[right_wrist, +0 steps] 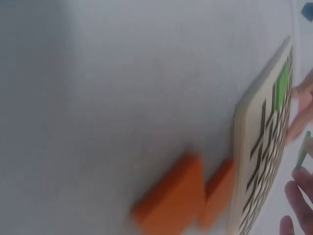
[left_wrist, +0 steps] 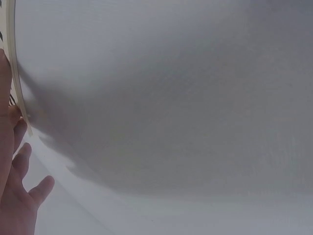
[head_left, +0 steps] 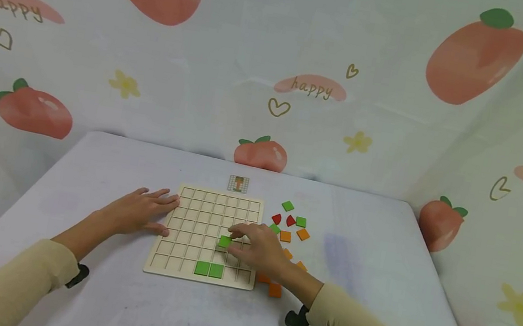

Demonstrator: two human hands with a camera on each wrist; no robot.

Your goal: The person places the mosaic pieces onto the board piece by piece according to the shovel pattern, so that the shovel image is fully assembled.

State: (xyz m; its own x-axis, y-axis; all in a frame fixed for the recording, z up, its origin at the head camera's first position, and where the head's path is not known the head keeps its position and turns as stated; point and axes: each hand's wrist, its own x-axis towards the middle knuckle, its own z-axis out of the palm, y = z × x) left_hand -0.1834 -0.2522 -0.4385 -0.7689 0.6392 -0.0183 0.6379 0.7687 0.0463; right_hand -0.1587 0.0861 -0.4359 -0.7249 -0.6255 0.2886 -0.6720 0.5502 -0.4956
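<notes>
In near cells of the pale wooden grid board point(head_left: 195, 226), touched by the spread left hand point(head_left: 142, 212), two green square tiles point(head_left: 202, 268) are set, and another green tile point(head_left: 224, 241) is pinched above by the right hand point(head_left: 260, 245).

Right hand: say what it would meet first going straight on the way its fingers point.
Probably the left hand, at the left edge of the beige rectangular wooden-looking board. The right hand's height is unclear, so it might brush the board sooner.
</notes>
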